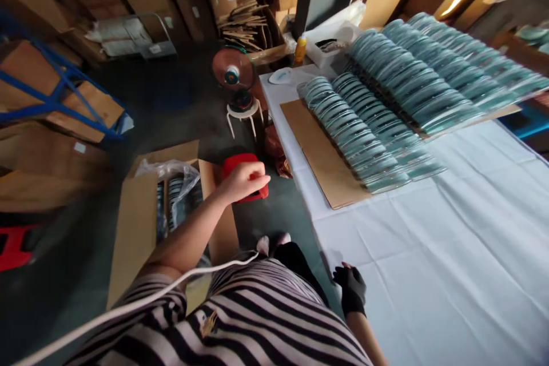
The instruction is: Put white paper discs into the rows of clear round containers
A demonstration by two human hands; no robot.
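My bare left hand (246,182) is raised above a red plastic stool (245,164), fingers curled in and thumb stretched along them; nothing shows in it. Beneath my left forearm stands an open cardboard box (132,234) with clear plastic film (174,174) and dark-rimmed stacked pieces inside. My right hand (350,286), in a black fingerless glove, rests at the near edge of the white-covered table (429,274), its fingers loosely bent and somewhat apart, holding nothing visible. Farther along the table, rows of clear, disc-like pieces (355,131) stand on a cardboard sheet (330,166).
A fan (233,68) stands on a white-legged stool (246,111) beyond the table's left edge. A yellow bottle (301,50) and a white bin (321,56) are at the far corner. A blue rack (64,88) is at left. A white cable (141,302) crosses my body.
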